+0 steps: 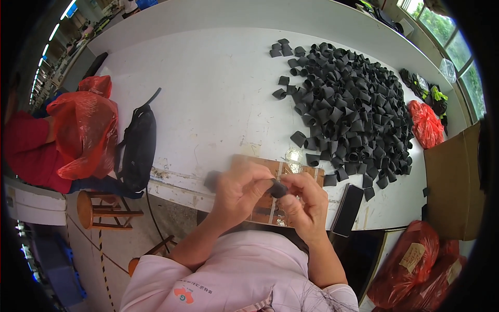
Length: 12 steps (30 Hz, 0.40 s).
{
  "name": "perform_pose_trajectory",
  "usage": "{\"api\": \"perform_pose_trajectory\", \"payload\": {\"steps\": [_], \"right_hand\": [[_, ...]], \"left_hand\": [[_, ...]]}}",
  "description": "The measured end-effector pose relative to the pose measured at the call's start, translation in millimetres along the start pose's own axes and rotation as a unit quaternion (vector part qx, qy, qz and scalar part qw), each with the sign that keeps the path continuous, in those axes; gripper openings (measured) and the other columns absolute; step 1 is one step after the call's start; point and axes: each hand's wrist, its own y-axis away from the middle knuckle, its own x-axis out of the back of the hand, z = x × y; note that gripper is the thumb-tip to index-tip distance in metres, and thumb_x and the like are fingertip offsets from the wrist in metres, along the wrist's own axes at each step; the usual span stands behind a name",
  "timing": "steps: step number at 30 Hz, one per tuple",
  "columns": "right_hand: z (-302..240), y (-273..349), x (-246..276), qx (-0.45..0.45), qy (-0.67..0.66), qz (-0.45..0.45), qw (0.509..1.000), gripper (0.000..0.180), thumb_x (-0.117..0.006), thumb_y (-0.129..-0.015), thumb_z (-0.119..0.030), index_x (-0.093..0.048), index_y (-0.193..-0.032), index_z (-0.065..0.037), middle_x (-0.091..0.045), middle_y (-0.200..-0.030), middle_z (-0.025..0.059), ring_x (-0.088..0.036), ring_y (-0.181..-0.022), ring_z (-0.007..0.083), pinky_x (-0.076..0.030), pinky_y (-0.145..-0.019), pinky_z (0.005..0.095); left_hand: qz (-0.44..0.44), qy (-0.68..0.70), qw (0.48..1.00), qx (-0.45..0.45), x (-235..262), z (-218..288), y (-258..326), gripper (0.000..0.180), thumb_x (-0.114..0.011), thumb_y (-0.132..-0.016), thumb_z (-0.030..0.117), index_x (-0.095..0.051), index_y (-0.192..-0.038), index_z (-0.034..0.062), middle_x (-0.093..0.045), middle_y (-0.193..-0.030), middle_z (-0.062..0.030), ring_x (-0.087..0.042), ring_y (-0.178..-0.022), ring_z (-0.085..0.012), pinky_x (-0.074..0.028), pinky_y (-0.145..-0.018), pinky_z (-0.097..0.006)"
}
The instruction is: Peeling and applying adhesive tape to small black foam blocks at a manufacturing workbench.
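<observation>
Between my two hands is a small black fabric-like sleeve piece [277, 189], pinched from both sides. My left hand [240, 191] is closed on its left end with thumb and fingertips. My right hand [305, 202] grips the other end, fingers bent. Both hands are over a brown board [318, 174] crossed with clear tape, at the table's near edge. Just left of my left hand is a dark, blurred piece [212, 181]. A large heap of similar short black sleeves [353, 109] covers the table to the right, with a few loose ones around its left side.
A dark phone [348, 209] lies right of the board. On the left are a black bag [139, 145], a red plastic bag [86, 130] and a person in a red top [31, 151]. A cardboard box [453, 182] and red bags [408, 268] stand at the right.
</observation>
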Motion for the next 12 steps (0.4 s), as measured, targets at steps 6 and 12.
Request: {"api": "perform_pose_trajectory", "payload": {"steps": [6,12], "right_hand": [[0.5,-5.4,-9.3,0.119,0.215,0.005,0.969,0.023,-0.062,-0.06,0.006,-0.057,-0.081,0.001,-0.054,-0.072,0.0092,-0.053,-0.059,0.0216,-0.043,-0.048,0.0302],[2.9,-14.1,4.4,0.015,0.048,-0.055,0.997,0.013,-0.059,-0.071,0.002,-0.059,-0.083,-0.004,-0.058,-0.077,0.0075,-0.056,-0.063,0.0181,-0.046,-0.052,0.0288]], "left_hand": [[0.009,-0.05,0.996,-0.067,4.2,-4.1,-2.7,0.002,-0.059,-0.078,0.002,-0.057,-0.078,0.0014,-0.06,-0.076,-0.0079,-0.055,-0.064,-0.0132,-0.042,-0.056,-0.021],[0.099,-0.057,0.992,0.061,16.9,-35.8,9.3,0.006,-0.053,-0.085,0.008,-0.058,-0.083,0.0035,-0.061,-0.08,-0.0059,-0.055,-0.068,-0.014,-0.043,-0.063,-0.019]]}}
